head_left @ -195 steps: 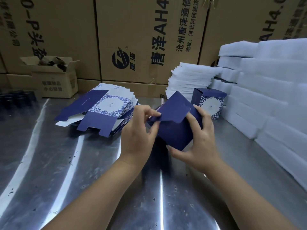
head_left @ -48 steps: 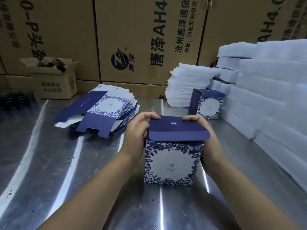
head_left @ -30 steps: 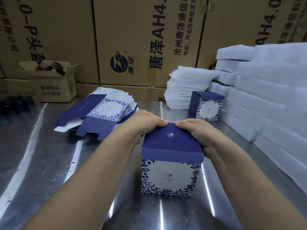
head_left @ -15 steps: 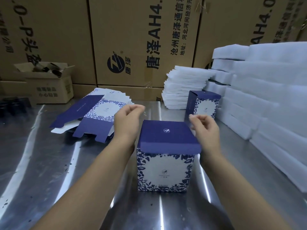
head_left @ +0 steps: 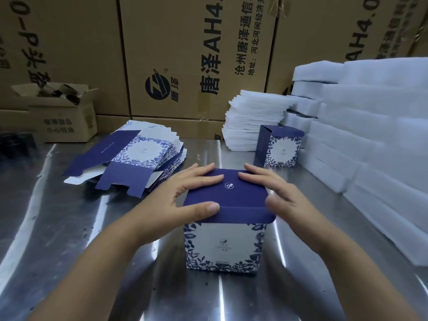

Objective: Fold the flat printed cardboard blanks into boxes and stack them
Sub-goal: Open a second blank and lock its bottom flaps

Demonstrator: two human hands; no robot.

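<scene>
A folded blue-and-white floral box (head_left: 223, 245) stands upright on the steel table in front of me. Its dark blue lid lies nearly flat, and the lid's front tuck flap sticks out over the front face. My left hand (head_left: 185, 195) rests on the lid's left side with straight fingers, thumb on the front fold. My right hand (head_left: 275, 193) presses the lid's right side the same way. A pile of flat printed blanks (head_left: 136, 158) lies at the back left. One finished box (head_left: 279, 145) stands at the back right.
White foam pads are stacked in a pile (head_left: 252, 121) behind the finished box, and larger foam blocks (head_left: 370, 135) line the right side. Big brown cartons (head_left: 185, 54) wall off the back. A small open carton (head_left: 62, 112) sits at the far left on the steel table (head_left: 58, 228).
Half a second ago both hands hovered off the box beside the lid. Now both lie flat on the lid, pressing it down; the front flap sticks out.
</scene>
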